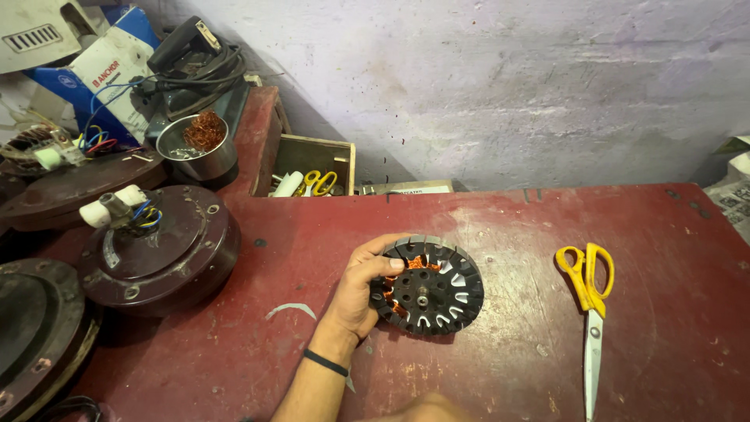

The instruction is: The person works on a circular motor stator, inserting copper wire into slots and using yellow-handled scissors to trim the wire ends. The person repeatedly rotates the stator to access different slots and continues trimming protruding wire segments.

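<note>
1. Head view: the left hand (361, 291) is reaching in from the near edge of the red desk (508, 367), forearm angled up and to the right, a dark band sitting at the wrist.
2. Its fingers (383, 267) are closing on the left rim of a round black motor stator (426, 284), thumb lying over the top face, so the disc is sitting just right of the palm.
3. The stator is resting near the middle of the desk, tilted a little, copper windings showing in a few slots; being round, it has no long axis.
4. The right hand is barely showing at the near edge; I cannot tell its state.
5. Yellow-handled scissors (590, 312) are lying well apart toward the right edge, blades pointing at the near edge.
6. A brown fan motor housing (160, 250) is sitting toward the left edge.
</note>
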